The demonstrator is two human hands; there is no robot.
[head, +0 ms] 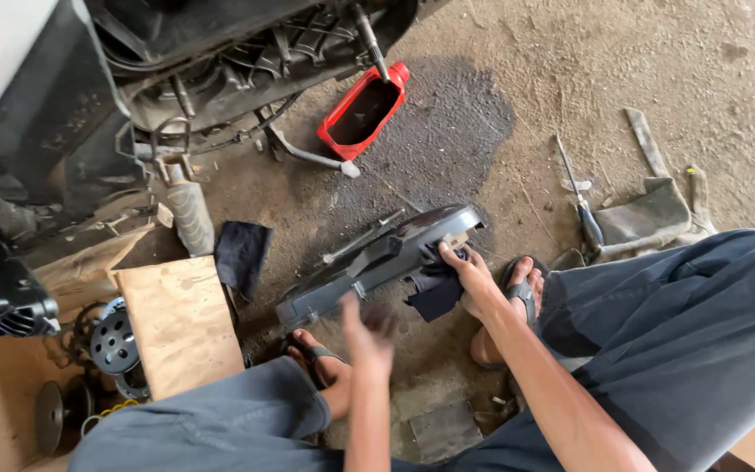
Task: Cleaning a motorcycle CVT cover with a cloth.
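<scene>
Scooter [220, 61] stands raised at the upper left, its underside and engine parts exposed above a stained concrete floor [657, 70] (a dark patch spreads below the red drain pan [364, 109]). Grey engine cover [377, 258] lies tilted on the floor between the person's sandalled feet. Step in hand appears to be wiping the cover clean. Right hand [472, 278] presses a dark cloth [434, 293] against the cover's right end, grip closed on the cloth, thumb on the rim. Left hand [367, 336] hovers just short of the cover's near edge, blurred, so whether its grip is wide or narrow cannot be told. Next move likely calls for steadying the cover. A screwdriver [580, 197] lies well apart.
</scene>
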